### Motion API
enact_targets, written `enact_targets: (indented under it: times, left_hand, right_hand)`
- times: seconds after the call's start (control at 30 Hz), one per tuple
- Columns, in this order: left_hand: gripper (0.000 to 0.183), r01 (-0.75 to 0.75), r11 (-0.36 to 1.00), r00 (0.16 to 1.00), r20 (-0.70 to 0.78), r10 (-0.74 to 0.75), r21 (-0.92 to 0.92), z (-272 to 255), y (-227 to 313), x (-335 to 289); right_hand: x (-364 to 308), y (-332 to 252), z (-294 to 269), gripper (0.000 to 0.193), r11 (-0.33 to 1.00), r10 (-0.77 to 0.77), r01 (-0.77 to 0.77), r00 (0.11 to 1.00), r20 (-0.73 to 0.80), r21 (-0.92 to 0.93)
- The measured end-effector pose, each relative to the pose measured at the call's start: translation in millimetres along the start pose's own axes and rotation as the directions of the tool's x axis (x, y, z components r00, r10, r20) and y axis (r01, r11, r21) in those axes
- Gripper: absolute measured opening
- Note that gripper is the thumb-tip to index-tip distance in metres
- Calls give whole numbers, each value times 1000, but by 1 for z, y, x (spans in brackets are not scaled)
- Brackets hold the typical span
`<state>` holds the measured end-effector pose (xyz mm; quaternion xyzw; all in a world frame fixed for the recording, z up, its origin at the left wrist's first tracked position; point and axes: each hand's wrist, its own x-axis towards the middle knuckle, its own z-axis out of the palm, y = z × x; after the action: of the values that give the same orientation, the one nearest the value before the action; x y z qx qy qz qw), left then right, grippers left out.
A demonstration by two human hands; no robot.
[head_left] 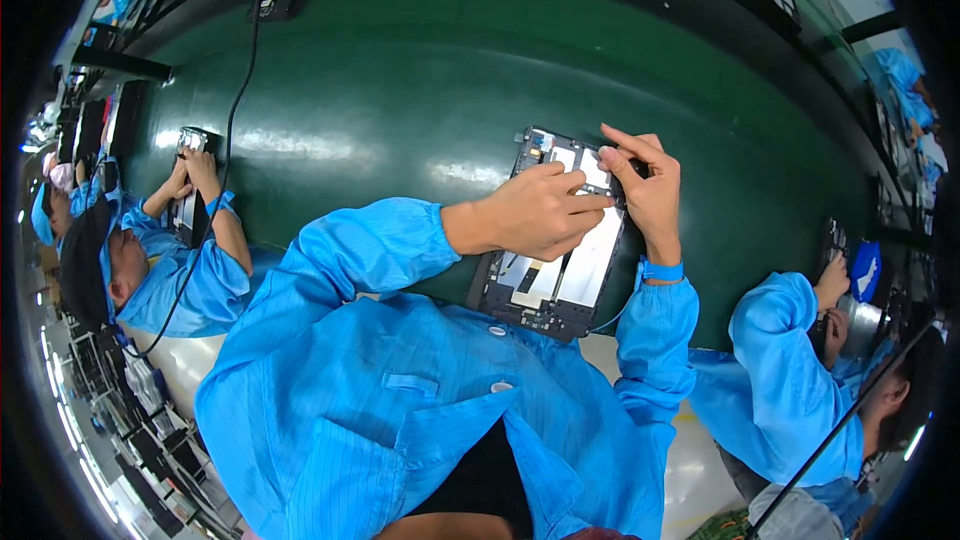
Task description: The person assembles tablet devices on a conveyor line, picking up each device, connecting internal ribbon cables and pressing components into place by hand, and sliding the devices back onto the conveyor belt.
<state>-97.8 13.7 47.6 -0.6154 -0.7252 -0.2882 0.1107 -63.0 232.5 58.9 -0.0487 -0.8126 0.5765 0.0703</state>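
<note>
Working at the right edge of a tablet (588,265), both hands

From the head camera, the tablet lies directly under the left hand (540,212) and just to the left of the right hand (652,190). Its back is off, baring silver panels and dark boards. Its long axis runs away from the person, the far end leaning to the right. The left hand crosses over the middle from the left, its forefinger reaching to the right long edge. The right hand is nearer that edge, beside the far right corner, with the thumb over the rim.

The left grip is curled and narrow; I cannot tell whether it pinches anything. The right grip stands slightly parted, thumb and forefinger apart, with nothing seen between them. A blue strap (662,271) rings the right wrist.

Beneath is a smooth green counter (350,90) with glossy patches of light. The tablet's near end comes to the counter's near edge; any overhang is unclear. A black cable (235,110) hangs well to the left. Co-workers in blue sit on either side, one at left (175,270), one at right (800,380).
</note>
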Motion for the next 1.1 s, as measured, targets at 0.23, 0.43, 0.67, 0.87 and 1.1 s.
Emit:
enact_targets:
  times: [0.23, 0.43, 0.67, 0.87, 1.1]
  left_hand:
    - [37, 25, 1000, 999, 42, -26, 18, -4, 2, 3]
    - [42, 21, 1000, 1000, -14, -21, 9, 0, 1, 0]
    - [39, 26, 999, 1000, 11, -26, -42, -1, -1, 4]
    - [31, 10, 999, 1000, -17, -11, -48, 0, -3, 6]
    - [36, 37, 998, 999, 5, -37, -46, -1, -2, 3]
  right_hand:
    - [-1, 2, 6, 30, 1000, -9, 9, 1000, -13, 6]
    - [-2, 8, 11, 26, 999, -47, 47, 998, -43, 1]
    - [-4, 13, 9, 26, 998, 7, -5, 1000, -23, 66]
    - [-3, 9, -2, 40, 997, 21, -30, 989, 147, 65]
    - [-7, -3, -22, 84, 961, -48, -65, 918, 394, 269]
